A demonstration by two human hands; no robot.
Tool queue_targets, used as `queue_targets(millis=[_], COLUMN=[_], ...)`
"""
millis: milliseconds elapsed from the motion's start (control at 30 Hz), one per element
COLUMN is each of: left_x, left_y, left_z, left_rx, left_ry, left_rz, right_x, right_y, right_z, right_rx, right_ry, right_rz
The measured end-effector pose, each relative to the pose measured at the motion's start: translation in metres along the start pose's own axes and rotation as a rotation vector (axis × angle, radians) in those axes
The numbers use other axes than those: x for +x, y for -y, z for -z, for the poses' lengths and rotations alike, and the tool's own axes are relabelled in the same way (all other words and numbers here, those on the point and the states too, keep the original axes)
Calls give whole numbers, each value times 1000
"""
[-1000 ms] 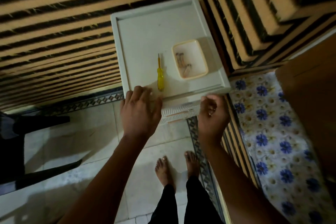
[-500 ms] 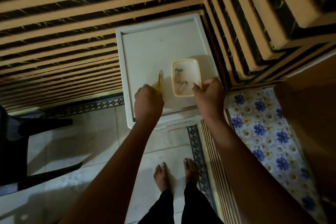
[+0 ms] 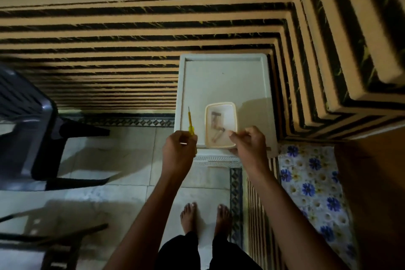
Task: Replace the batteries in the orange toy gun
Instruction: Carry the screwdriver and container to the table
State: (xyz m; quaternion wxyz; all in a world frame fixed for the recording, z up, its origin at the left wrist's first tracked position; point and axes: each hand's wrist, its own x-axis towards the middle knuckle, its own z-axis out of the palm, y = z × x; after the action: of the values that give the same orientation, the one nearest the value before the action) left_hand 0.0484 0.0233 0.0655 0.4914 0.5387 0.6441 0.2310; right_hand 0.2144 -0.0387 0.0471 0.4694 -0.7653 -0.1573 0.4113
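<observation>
A yellow screwdriver [image 3: 190, 123] points away from me, its handle gripped in my left hand [image 3: 178, 149] at the near left edge of a small white table [image 3: 223, 76]. My right hand [image 3: 248, 142] holds the near right rim of a shallow cream tray [image 3: 232, 109] that sits at the table's near edge. Inside the tray lie a few batteries [image 3: 215, 125]. No orange toy gun is in sight.
A dark plastic chair [image 3: 28, 125] stands to the left on the tiled floor. Striped steps rise behind and to the right of the table. A flowered mat [image 3: 311, 184] lies at the right, beside a wooden surface [image 3: 372, 182]. My bare feet [image 3: 206, 217] stand below the table.
My left hand has closed on the screwdriver and raised its handle. My right hand has gone from the table edge to the tray's rim, and the tray now sits nearer the table's edge.
</observation>
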Motion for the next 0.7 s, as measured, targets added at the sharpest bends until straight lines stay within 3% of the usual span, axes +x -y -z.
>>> queue_targets(millis=[367, 700], left_x=[-106, -243], left_y=[30, 140], left_z=[112, 274], left_rx=[-123, -278], left_ry=[-223, -486], left_rz=[43, 144], right_x=[-120, -287], right_y=[13, -8], right_z=[-50, -150], right_rx=[-25, -42], right_ry=[330, 607], right_rz=[176, 286])
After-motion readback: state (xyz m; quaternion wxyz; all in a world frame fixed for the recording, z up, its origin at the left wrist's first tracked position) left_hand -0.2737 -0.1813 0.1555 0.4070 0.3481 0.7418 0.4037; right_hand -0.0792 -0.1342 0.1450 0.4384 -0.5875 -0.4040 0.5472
